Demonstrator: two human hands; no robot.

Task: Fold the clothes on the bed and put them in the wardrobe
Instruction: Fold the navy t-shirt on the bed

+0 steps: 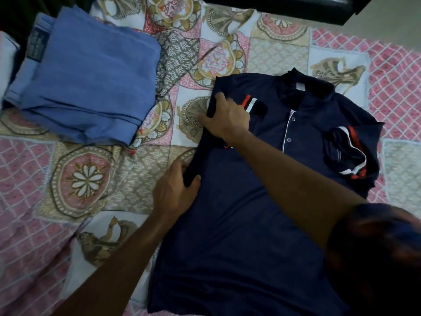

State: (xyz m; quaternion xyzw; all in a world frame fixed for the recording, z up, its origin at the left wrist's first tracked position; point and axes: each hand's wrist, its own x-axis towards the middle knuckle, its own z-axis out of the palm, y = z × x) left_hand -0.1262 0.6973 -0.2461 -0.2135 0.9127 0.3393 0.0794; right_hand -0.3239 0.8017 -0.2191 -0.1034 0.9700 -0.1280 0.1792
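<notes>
A navy polo shirt (pixel 239 213) lies face up on the patterned bedspread (pixel 79 179), collar at the far end, with red and white trim on its sleeves. Its right sleeve is folded in over the body. My right hand (pixel 225 119) reaches across the chest and pinches the shirt's left shoulder edge near the folded-in left sleeve. My left hand (pixel 176 192) grips the left side edge of the shirt lower down, thumb over the fabric. A folded blue garment (pixel 91 83) sits on the bed at the upper left.
A dark piece of furniture (pixel 284 8) stands past the far edge of the bed. A white cloth (pixel 6 58) shows at the far left edge. Bedspread shows between the blue garment and the shirt.
</notes>
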